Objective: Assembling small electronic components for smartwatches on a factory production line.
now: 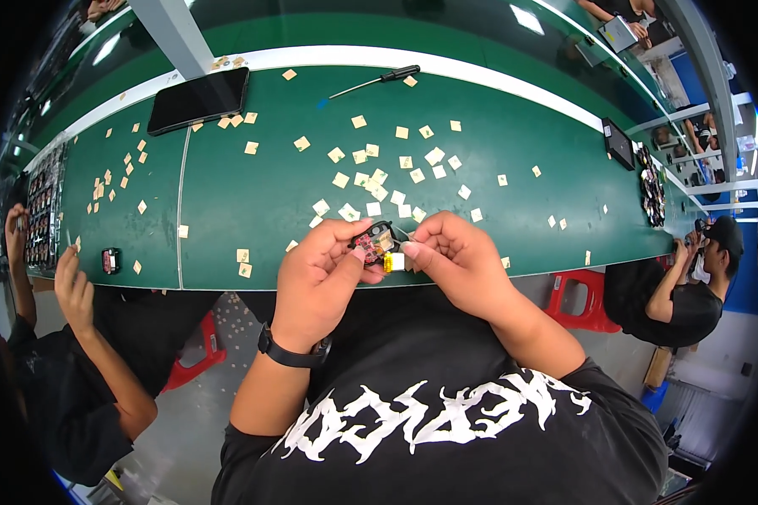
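The left hand [318,273] pinches a small black module [373,241]; the right hand [456,257], just right of it, pinches its yellow-white tab [393,262].

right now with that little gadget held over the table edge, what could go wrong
1. The small gadget is pinched between left hand and right hand at the green table edge; a slip could drop it to the floor.
2. The yellow piece hanging below might tear loose.
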A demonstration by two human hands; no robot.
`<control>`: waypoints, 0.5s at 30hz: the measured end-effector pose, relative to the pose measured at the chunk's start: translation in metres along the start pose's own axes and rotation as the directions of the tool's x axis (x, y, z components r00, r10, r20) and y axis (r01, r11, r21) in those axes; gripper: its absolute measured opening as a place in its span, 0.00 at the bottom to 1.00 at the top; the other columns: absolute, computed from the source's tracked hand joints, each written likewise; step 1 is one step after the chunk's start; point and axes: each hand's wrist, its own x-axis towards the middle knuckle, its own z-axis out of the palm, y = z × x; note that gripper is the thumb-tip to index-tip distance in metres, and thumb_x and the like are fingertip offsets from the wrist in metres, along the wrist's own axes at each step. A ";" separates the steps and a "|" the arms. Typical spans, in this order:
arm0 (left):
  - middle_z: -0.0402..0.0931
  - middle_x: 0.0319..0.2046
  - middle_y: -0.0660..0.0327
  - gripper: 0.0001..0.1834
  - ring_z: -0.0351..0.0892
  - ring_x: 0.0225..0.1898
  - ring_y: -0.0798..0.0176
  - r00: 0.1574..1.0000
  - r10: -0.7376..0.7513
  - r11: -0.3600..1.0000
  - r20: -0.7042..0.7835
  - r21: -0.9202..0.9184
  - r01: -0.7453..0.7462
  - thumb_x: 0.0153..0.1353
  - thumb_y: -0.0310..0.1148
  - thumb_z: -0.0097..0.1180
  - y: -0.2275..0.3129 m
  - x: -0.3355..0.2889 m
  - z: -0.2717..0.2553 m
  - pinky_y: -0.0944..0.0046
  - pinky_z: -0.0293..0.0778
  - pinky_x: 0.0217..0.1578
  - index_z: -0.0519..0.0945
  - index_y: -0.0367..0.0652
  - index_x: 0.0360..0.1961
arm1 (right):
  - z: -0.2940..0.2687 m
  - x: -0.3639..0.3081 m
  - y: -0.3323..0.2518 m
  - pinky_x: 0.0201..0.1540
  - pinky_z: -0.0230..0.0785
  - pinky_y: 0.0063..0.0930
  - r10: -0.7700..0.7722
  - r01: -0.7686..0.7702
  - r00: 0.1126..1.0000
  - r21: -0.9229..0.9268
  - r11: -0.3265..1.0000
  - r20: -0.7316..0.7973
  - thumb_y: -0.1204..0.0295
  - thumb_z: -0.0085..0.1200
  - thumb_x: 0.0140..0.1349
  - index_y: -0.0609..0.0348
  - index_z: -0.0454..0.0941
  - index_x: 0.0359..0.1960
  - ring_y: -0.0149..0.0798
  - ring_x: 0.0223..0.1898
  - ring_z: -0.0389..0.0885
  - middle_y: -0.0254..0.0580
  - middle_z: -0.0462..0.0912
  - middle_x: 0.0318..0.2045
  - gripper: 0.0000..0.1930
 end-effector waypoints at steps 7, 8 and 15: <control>0.80 0.45 0.54 0.16 0.85 0.41 0.66 0.996 0.089 0.993 -0.004 0.081 -0.088 0.70 0.16 0.47 -0.007 -0.003 -0.002 0.67 0.84 0.44 0.76 0.31 0.57 | -0.012 -0.005 -0.018 0.26 0.61 0.17 0.100 -0.101 0.995 -0.061 0.993 -0.018 0.68 0.62 0.69 0.61 0.74 0.27 0.17 0.24 0.68 0.27 0.76 0.21 0.14; 0.80 0.46 0.53 0.15 0.85 0.41 0.64 0.994 0.111 0.987 -0.001 0.115 -0.110 0.70 0.17 0.49 -0.008 -0.004 -0.002 0.66 0.84 0.43 0.75 0.31 0.56 | -0.014 -0.006 -0.018 0.25 0.60 0.17 0.103 -0.107 0.994 -0.175 0.979 -0.030 0.67 0.63 0.69 0.60 0.74 0.25 0.17 0.24 0.68 0.27 0.76 0.20 0.16; 0.80 0.45 0.53 0.15 0.85 0.41 0.64 0.985 0.174 0.975 -0.002 0.142 -0.172 0.70 0.17 0.50 -0.013 -0.006 0.000 0.66 0.84 0.43 0.76 0.31 0.57 | -0.002 -0.012 -0.022 0.26 0.67 0.26 -0.024 0.002 0.995 -0.228 0.974 -0.092 0.68 0.62 0.69 0.63 0.77 0.30 0.26 0.23 0.75 0.37 0.80 0.21 0.12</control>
